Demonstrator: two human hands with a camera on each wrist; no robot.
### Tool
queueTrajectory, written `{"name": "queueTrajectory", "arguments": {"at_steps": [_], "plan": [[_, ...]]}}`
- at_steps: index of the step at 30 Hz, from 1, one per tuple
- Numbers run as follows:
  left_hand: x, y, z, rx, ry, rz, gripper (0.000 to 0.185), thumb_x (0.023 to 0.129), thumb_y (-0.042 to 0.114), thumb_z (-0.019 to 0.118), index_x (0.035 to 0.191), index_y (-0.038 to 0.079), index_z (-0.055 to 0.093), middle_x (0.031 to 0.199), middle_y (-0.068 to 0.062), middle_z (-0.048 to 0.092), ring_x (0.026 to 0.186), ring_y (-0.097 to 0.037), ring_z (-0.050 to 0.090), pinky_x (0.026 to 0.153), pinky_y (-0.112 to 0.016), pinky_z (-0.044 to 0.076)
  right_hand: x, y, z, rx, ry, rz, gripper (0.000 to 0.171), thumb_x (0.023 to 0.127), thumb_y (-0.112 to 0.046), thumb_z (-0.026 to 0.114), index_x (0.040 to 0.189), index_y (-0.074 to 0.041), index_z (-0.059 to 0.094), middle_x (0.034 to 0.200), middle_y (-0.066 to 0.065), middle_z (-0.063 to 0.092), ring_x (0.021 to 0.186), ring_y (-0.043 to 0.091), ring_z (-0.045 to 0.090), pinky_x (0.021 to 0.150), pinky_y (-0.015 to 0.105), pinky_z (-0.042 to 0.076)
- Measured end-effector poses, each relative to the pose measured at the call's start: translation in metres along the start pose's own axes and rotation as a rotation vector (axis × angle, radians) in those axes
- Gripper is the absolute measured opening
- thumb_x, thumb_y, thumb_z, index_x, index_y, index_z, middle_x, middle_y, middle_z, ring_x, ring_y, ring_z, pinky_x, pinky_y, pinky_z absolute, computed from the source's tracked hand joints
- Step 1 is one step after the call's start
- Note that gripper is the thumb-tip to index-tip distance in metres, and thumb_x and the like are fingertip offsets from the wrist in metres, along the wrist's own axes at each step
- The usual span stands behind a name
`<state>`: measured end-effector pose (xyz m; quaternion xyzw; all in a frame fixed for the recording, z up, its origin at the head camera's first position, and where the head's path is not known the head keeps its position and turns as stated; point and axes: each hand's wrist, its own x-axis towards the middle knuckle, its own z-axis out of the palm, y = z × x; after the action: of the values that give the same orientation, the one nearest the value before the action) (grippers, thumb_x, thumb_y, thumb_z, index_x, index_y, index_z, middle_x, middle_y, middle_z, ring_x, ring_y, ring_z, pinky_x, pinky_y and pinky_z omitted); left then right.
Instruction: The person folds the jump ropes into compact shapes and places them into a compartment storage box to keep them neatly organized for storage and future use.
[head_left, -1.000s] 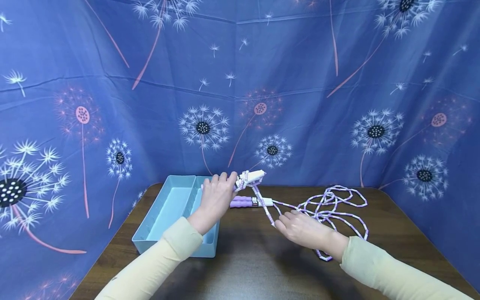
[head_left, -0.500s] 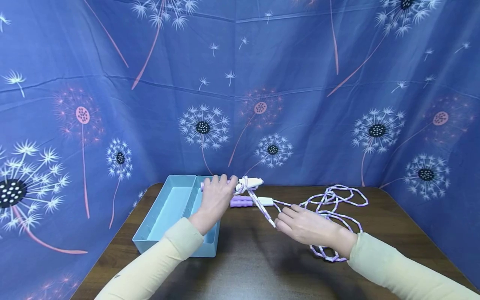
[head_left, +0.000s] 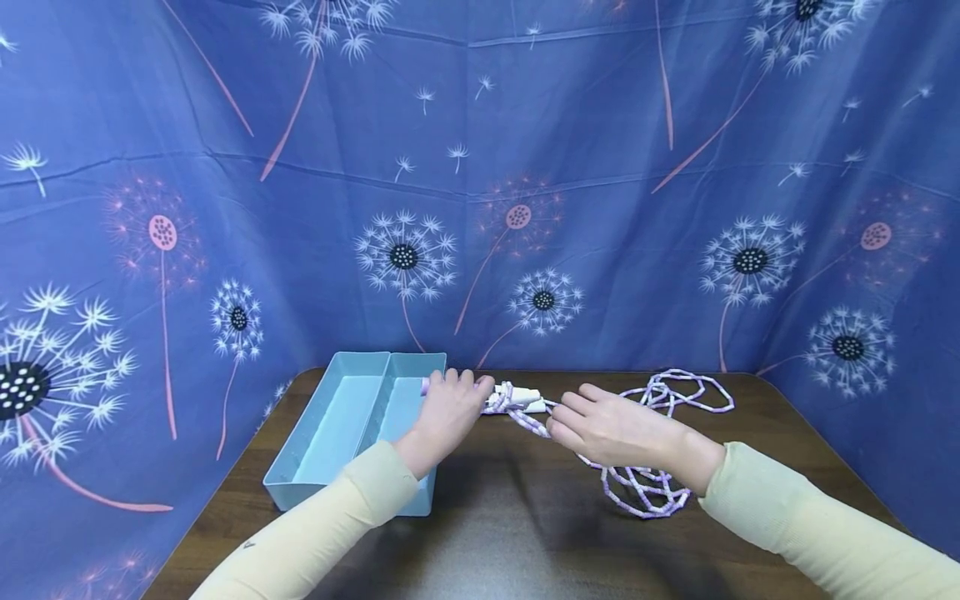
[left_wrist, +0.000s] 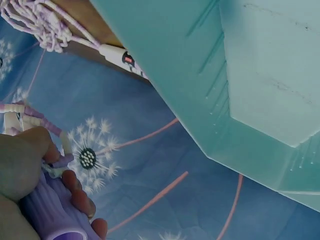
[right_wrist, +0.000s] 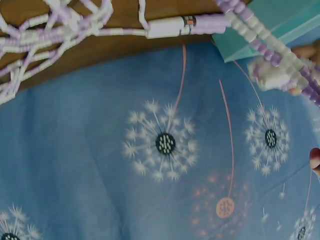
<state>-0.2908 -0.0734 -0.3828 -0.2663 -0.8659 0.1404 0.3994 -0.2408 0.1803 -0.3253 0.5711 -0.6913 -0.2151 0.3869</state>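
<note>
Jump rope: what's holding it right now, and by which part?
The left hand grips the jump rope by a purple handle; the right hand pinches its beaded cord.

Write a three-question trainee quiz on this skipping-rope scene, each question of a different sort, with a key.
1. True or false: the left hand grips a purple handle.
2. Where does the blue tray stand? A) on the right of the table B) on the left of the table C) on the floor
3. Fill in: the loose rope lies piled on the table behind and under the ______ hand.

Key: 1 true; 2 B; 3 right
</note>
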Motion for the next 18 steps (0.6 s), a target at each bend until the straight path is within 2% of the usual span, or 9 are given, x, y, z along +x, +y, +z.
{"name": "queueTrajectory", "arguments": {"at_steps": [4, 10, 18], "plan": [[-0.001, 0.011, -0.004, 0.032, -0.013, 0.055, 0.010, 0.084, 0.012, 0.061, 0.090, 0.018, 0.054, 0.069, -0.004, 0.056, 0.060, -0.023, 0.052, 0.053, -0.033, 0.038, 0.001, 0.012, -0.005, -0.019, 0.014, 0.009, 0.021, 0.095, -0.011, 0.029, 0.092, -0.010, 0.051, 0.084, 0.002, 0.053, 0.073, 0.021, 0.049, 0.063, 0.031, 0.038], [-0.001, 0.027, -0.016, 0.038, -0.047, 0.172, 0.009, 0.085, 0.014, 0.059, 0.089, 0.020, 0.053, 0.069, -0.002, 0.057, 0.059, -0.020, 0.053, 0.054, -0.031, 0.037, -0.001, 0.029, -0.008, -0.014, 0.014, 0.047, 0.020, 0.091, -0.011, 0.031, 0.095, -0.010, 0.051, 0.087, 0.003, 0.052, 0.075, 0.021, 0.048, 0.062, 0.032, 0.037], [-0.003, 0.035, -0.025, 0.031, -0.080, 0.286, 0.010, 0.086, 0.016, 0.059, 0.090, 0.022, 0.053, 0.072, 0.001, 0.061, 0.061, -0.016, 0.056, 0.055, -0.030, 0.041, -0.005, 0.035, -0.003, -0.043, 0.000, 0.099, 0.027, 0.094, -0.008, 0.025, 0.096, -0.009, 0.051, 0.085, 0.006, 0.051, 0.072, 0.023, 0.044, 0.061, 0.036, 0.035]]}}
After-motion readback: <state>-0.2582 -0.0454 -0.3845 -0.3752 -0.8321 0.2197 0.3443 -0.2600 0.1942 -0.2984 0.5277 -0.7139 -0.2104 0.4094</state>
